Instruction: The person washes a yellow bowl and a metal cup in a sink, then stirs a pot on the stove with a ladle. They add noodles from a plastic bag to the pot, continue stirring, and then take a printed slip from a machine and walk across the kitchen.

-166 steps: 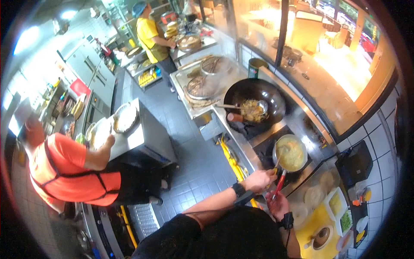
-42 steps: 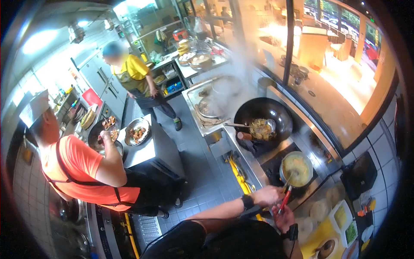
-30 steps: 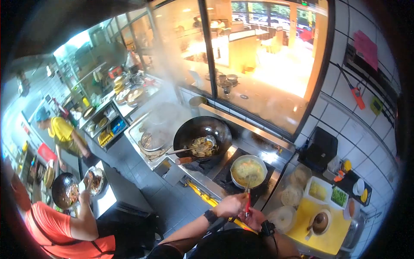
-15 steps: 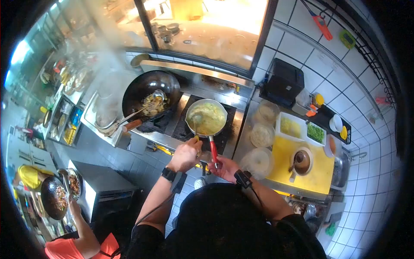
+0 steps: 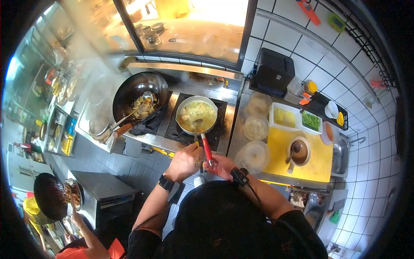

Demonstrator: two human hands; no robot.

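A saucepan [image 5: 178,113] with a red handle stands on the stove burner, holding pale yellow-green soupy food. My right hand [image 5: 221,166] is closed around the end of the red handle [image 5: 206,149]. Just to its left, my left hand [image 5: 185,161] grips the handle of a ladle [image 5: 198,122], whose bowl is partly sunk in the food near the pan's front side. Left of the saucepan, a black wok [image 5: 142,82] with a wooden handle holds cooked pieces, and another metal ladle [image 5: 147,96] rests in it.
On the right counter are a yellow cutting board [image 5: 278,149], a brown bowl with a spoon [image 5: 302,155], white containers of yellow food [image 5: 285,117] and chopped greens [image 5: 311,121], and several round tubs [image 5: 256,128]. At lower left a co-worker's hand [image 5: 77,219] is beside a tilted wok [image 5: 47,194].
The ladle's bowl has moved from the saucepan's left side to its front, near the handle. My view has shifted slightly. The co-worker's wok is tilted further, its food no longer spread inside.
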